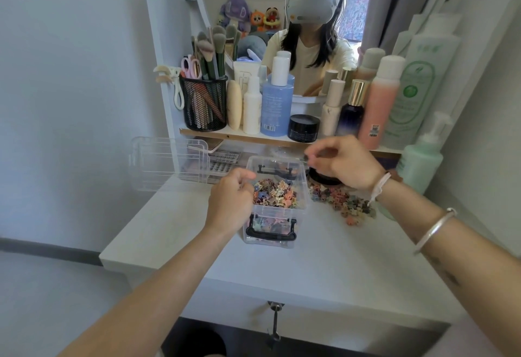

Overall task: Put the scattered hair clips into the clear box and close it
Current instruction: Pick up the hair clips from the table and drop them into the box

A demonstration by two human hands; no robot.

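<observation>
The clear box (277,210) stands open in the middle of the white table, with a heap of small coloured hair clips (277,194) inside. My left hand (231,201) is at the box's left rim, fingers curled over the wall. My right hand (344,162) hovers above the box's far right corner, its fingertips pinched together on a small clip that is blurred. More scattered hair clips (342,203) lie on the table just right of the box. The clear lid (169,163) lies apart at the back left.
A shelf behind holds a black mesh brush holder (204,103), bottles and a black jar (303,128). A green pump bottle (420,159) stands at the right, close to my right wrist. A dark round tin (321,179) sits behind the scattered clips. The table's front edge (253,280) is near.
</observation>
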